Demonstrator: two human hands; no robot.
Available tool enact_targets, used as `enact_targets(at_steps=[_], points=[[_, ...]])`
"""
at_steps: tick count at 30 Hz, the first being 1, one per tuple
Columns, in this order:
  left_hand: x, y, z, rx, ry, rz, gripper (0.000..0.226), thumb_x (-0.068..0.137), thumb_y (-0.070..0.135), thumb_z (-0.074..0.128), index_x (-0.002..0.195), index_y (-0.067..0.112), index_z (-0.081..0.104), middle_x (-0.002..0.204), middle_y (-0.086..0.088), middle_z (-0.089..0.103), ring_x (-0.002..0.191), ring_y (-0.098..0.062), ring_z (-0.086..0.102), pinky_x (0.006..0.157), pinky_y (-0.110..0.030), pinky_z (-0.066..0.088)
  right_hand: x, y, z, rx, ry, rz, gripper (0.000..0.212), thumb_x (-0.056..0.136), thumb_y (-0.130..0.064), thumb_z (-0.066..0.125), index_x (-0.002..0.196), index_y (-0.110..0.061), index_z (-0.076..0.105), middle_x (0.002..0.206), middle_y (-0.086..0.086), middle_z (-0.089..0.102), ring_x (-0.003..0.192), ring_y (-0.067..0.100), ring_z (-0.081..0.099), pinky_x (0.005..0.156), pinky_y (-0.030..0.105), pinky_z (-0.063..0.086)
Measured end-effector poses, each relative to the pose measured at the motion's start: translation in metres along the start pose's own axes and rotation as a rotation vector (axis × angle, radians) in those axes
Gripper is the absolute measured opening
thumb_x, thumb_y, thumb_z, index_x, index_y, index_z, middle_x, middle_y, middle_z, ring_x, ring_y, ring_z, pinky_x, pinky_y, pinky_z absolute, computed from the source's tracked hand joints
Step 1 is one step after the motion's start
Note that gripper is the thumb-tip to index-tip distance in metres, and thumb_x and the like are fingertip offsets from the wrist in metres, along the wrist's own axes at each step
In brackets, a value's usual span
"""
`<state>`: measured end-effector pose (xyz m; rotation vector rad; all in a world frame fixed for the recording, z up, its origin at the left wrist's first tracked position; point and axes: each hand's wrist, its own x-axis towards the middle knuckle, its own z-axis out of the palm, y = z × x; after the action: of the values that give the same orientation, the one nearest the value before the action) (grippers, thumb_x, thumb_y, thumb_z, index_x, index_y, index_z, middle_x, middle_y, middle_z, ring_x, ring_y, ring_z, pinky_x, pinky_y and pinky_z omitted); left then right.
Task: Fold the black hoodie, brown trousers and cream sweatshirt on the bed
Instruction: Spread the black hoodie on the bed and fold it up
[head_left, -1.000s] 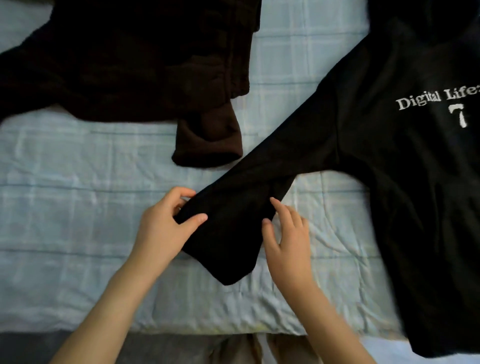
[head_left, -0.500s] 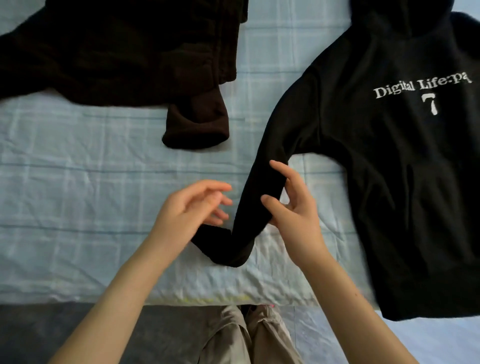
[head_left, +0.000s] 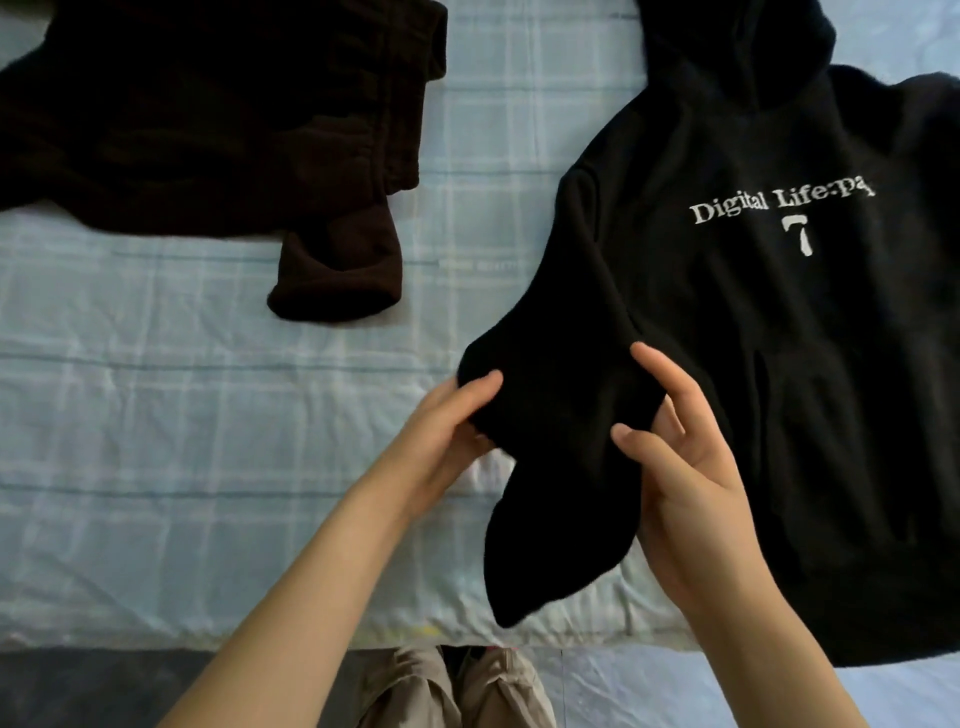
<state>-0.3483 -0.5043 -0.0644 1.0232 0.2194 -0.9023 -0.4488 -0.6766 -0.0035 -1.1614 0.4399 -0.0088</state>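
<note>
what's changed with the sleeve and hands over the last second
The hoodie sleeve, stretched out to the left a second ago, has been lifted and swung in toward the hoodie body. The left hand let go half a second ago and now grips it again; the right hand holds it too. The brown trousers stayed put on the bed.

Soft, even, fairly dim light with a cool blue cast falls on the bed (head_left: 156, 415). The black hoodie (head_left: 779, 364) and brown trousers (head_left: 182, 130) sink into near-featureless darkness. Shadows beside the hoodie are faint. Focus is slightly soft overall, and sheet lines bow toward the edges from wide-angle distortion.
</note>
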Motion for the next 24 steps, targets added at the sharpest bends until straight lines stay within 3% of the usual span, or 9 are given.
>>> enact_targets(at_steps=[4, 8, 11, 14, 17, 20, 21, 23, 24], points=[[-0.034, 0.018, -0.032, 0.267, 0.001, 0.214, 0.054, 0.084, 0.020, 0.068, 0.135, 0.033, 0.056, 0.129, -0.006, 0.066, 0.122, -0.019, 0.061, 0.091, -0.020, 0.050, -0.008, 0.014, -0.012, -0.047, 0.124, 0.096, 0.058, 0.096, 0.007, 0.052, 0.128, -0.040, 0.065, 0.131, -0.004, 0.067, 0.109, 0.018, 0.071, 0.076, 0.025, 0.058], [-0.065, 0.057, -0.061, 0.537, -0.139, 0.153, 0.061, 0.083, 0.021, 0.069, 0.139, 0.041, 0.051, 0.125, -0.006, 0.068, 0.121, -0.020, 0.061, 0.094, -0.025, 0.051, -0.015, 0.030, 0.015, -0.014, 0.185, 0.142, 0.059, 0.094, 0.011, 0.051, 0.120, -0.039, 0.069, 0.124, -0.008, 0.071, 0.104, 0.018, 0.073, 0.073, 0.028, 0.060], [-0.074, 0.089, -0.077, 0.681, 0.012, 0.217, 0.048, 0.083, 0.024, 0.063, 0.127, 0.042, 0.062, 0.131, 0.008, 0.063, 0.128, -0.007, 0.053, 0.108, -0.034, 0.042, -0.015, 0.043, 0.061, 0.005, 0.215, 0.142, 0.058, 0.095, 0.009, 0.050, 0.120, -0.042, 0.066, 0.126, -0.014, 0.068, 0.107, 0.013, 0.071, 0.073, 0.029, 0.060], [-0.081, 0.140, -0.104, 0.905, 0.196, 0.420, 0.039, 0.082, 0.030, 0.065, 0.118, 0.044, 0.066, 0.090, 0.013, 0.057, 0.081, 0.001, 0.057, 0.074, -0.010, 0.045, -0.009, 0.056, 0.115, 0.066, 0.209, 0.118, 0.051, 0.096, 0.002, 0.057, 0.122, -0.042, 0.064, 0.126, -0.018, 0.066, 0.106, 0.010, 0.071, 0.073, 0.034, 0.061], [-0.083, 0.177, -0.154, 1.179, 0.354, 0.488, 0.039, 0.078, 0.048, 0.068, 0.116, 0.045, 0.064, 0.077, 0.012, 0.057, 0.056, -0.008, 0.059, 0.056, -0.019, 0.047, 0.004, 0.075, 0.169, 0.158, 0.266, 0.095, 0.045, 0.095, -0.003, 0.063, 0.121, -0.039, 0.065, 0.120, -0.018, 0.068, 0.102, 0.010, 0.073, 0.073, 0.033, 0.062], [-0.061, 0.176, -0.206, 1.337, 0.531, 0.493, 0.027, 0.081, 0.041, 0.074, 0.104, 0.043, 0.062, 0.079, 0.005, 0.067, 0.063, -0.014, 0.060, 0.068, -0.027, 0.050, 0.024, 0.107, 0.213, 0.023, 0.374, 0.079, 0.046, 0.097, -0.005, 0.061, 0.133, -0.033, 0.058, 0.103, -0.026, 0.070, 0.091, 0.010, 0.073, 0.067, 0.030, 0.063], [-0.052, 0.167, -0.219, 1.339, 0.518, 0.439, 0.026, 0.084, 0.032, 0.075, 0.107, 0.037, 0.063, 0.082, -0.002, 0.068, 0.068, -0.018, 0.061, 0.073, -0.032, 0.050, 0.031, 0.120, 0.225, -0.065, 0.415, 0.094, 0.048, 0.098, -0.006, 0.059, 0.138, -0.031, 0.053, 0.098, -0.022, 0.070, 0.103, 0.018, 0.063, 0.071, 0.031, 0.060], [-0.038, 0.148, -0.241, 1.333, 0.435, 0.251, 0.032, 0.087, 0.026, 0.074, 0.116, 0.019, 0.066, 0.092, -0.010, 0.070, 0.085, -0.027, 0.066, 0.082, -0.034, 0.048, 0.043, 0.144, 0.242, -0.191, 0.494, 0.141, 0.052, 0.098, -0.008, 0.060, 0.145, -0.026, 0.047, 0.111, -0.005, 0.067, 0.079, 0.008, 0.060, 0.076, 0.017, 0.056], [-0.034, 0.142, -0.252, 1.345, 0.391, 0.176, 0.037, 0.085, 0.029, 0.075, 0.119, 0.017, 0.066, 0.099, -0.008, 0.070, 0.097, -0.026, 0.066, 0.086, -0.032, 0.047, 0.047, 0.155, 0.248, -0.213, 0.531, 0.152, 0.053, 0.097, -0.009, 0.061, 0.146, -0.025, 0.047, 0.121, -0.002, 0.063, 0.102, 0.017, 0.065, 0.083, 0.017, 0.054]])
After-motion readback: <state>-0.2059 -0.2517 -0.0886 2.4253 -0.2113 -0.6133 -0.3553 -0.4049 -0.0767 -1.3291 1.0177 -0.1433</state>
